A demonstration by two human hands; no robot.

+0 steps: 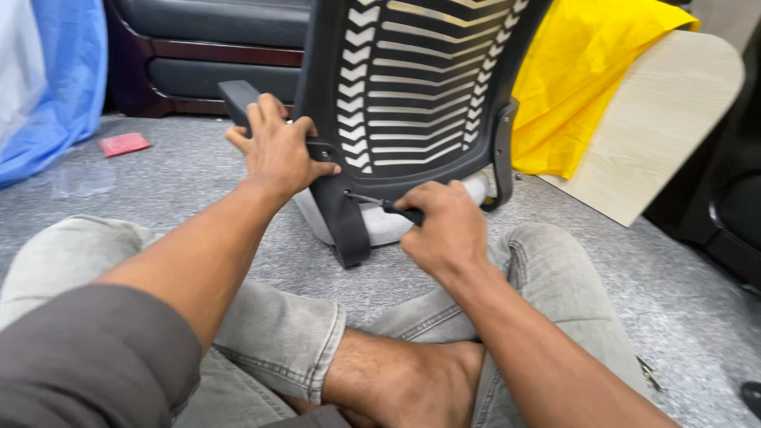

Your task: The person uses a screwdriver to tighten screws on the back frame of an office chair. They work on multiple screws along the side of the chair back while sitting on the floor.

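Note:
A black slatted plastic chair back (416, 87) stands upright on the grey carpet in front of me, with a pale cushion (388, 223) behind its lower bracket. My left hand (277, 150) grips the left edge of the back, beside a black armrest (238, 97). My right hand (444, 226) is closed on a small black-handled screwdriver (376, 202) whose tip points left into the black bracket at the base of the back. I sit cross-legged in grey jeans, with a bare foot below my hands.
A yellow cloth (583, 71) drapes over a pale wooden board (654, 119) leaning at right. Dark furniture (206, 47) lines the back. Blue fabric (55, 79) hangs at left, above a red packet (124, 143) and clear plastic (83, 178) on the carpet.

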